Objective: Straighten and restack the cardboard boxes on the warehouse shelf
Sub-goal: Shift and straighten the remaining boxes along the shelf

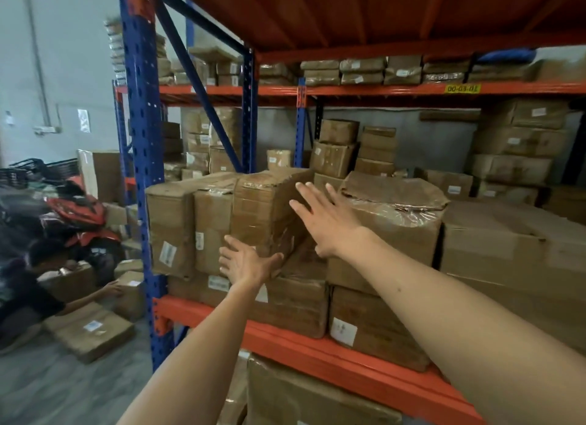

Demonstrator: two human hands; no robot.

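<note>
Box (266, 209) between left hand (245, 261), right hand (326, 218)

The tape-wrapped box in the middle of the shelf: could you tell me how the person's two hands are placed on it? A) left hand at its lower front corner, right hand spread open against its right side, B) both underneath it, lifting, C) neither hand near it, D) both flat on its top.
A: the left hand is at the lower front corner of the tape-wrapped box, while the right hand lies spread open along its right side.
</note>
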